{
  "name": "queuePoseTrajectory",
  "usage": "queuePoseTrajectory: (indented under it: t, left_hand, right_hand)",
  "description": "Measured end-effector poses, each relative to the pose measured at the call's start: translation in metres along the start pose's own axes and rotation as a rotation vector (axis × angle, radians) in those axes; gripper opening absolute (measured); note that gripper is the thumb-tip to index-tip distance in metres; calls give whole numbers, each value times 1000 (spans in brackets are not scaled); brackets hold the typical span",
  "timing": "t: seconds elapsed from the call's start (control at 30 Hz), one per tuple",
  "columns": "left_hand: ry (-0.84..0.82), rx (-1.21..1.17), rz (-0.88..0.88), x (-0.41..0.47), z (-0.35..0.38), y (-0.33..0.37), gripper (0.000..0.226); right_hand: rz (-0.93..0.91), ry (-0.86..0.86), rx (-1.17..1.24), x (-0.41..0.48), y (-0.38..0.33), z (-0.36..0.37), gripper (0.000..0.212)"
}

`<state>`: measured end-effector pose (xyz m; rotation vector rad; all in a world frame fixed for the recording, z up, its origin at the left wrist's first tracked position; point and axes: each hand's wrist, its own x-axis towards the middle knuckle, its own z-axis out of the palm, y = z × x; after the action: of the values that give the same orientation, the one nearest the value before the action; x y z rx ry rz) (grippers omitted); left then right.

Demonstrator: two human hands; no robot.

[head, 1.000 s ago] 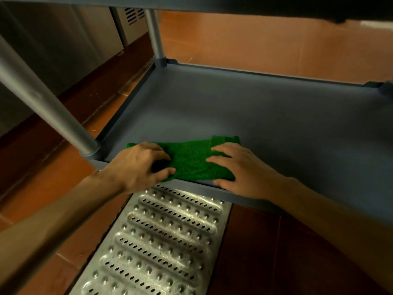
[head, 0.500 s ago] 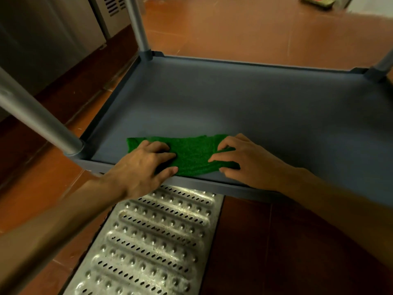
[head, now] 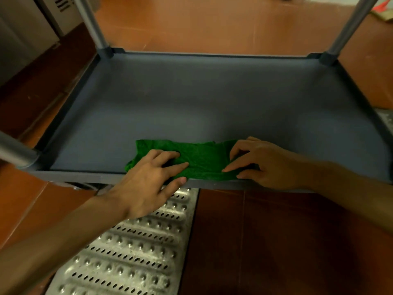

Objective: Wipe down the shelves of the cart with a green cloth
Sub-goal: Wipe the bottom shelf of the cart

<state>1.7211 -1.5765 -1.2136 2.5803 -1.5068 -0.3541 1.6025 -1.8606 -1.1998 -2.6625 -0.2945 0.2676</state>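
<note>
Both hands and the green cloth (head: 202,158) have slid right along the front edge of the shelf (head: 212,99), away from its front-left corner. The left hand (head: 148,179) presses it with flat fingers; the right hand (head: 265,165) gathers its right end with bent fingers. I judge that most of this shelf, toward the back edge, is not yet wiped. The corner posts (head: 93,24) may hinder; a metal grate (head: 131,252) lies on the floor below.

Single wide-angle head cam; faces fwd & down onto shelf (head: 212,99); close in, from its near edge.
</note>
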Motion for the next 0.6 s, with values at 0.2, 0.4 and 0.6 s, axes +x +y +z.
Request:
queuePoseTrajectory:
  t: [0.2, 0.4, 0.6]
  left_hand:
    - [-29, 27, 59, 16, 3, 27, 70]
    - [-45, 63, 123, 34, 5, 53, 71]
    - [-66, 86, 162, 53, 9, 86, 74]
  right_hand:
    - [73, 0, -30, -31, 17, -9, 34]
    - [168, -28, -37, -58, 25, -20, 33]
    - [293, 2, 16, -92, 34, -27, 33]
